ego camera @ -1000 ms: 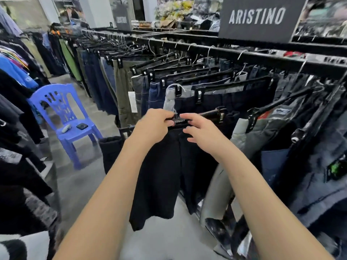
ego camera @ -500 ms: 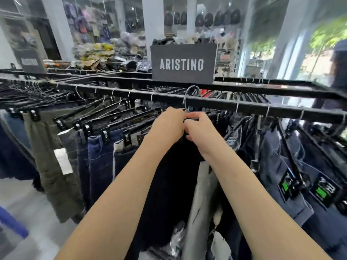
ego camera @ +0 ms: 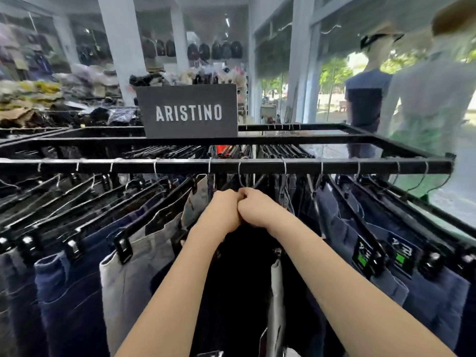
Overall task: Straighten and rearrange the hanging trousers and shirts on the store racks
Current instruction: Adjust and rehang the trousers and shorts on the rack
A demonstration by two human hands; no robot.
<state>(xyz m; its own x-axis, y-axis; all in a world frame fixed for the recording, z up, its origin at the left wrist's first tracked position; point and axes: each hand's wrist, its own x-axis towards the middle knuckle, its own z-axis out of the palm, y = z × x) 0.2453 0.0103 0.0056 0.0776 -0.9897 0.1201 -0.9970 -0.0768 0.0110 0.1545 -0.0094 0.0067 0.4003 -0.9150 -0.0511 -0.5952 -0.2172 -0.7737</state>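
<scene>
Both hands — left hand [ego camera: 223,212] and right hand [ego camera: 253,208] — are fisted together round the hanger [ego camera: 241,176] of the black trousers [ego camera: 242,274], whose hook seems over the rail [ego camera: 180,166] between grey and blue pairs. She's rehanging them, I'd say — next comes letting go and evening the spacing.

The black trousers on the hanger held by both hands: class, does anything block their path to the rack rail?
Nothing visible does. Both hands, left hand and right hand, grip the hanger of the black trousers just under the rack rail. Its wire hook already reaches the rail, in a gap between the grey trousers and the jeans.
</scene>
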